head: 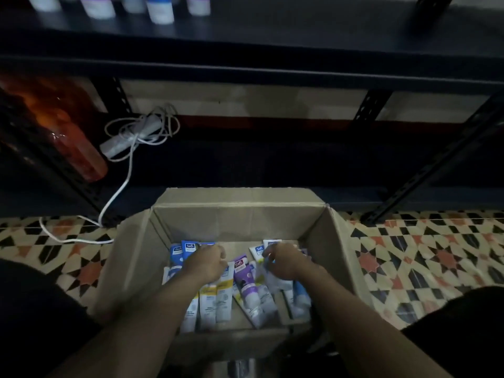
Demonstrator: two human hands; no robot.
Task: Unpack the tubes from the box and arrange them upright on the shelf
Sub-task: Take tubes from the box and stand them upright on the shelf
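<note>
Cardboard box (341, 241) sits open on patterned floor (425, 255), in front of dark shelf (272, 34). Tubes (249, 287) lie loose on the box bottom: blue, yellow, purple. Left hand (204, 264): grip curled round blue tubes at the box's left side. Right hand (283, 261): grip curled round tubes at the right side. Upright tubes (159, 9) stand on the shelf, top left, blurred.
</note>
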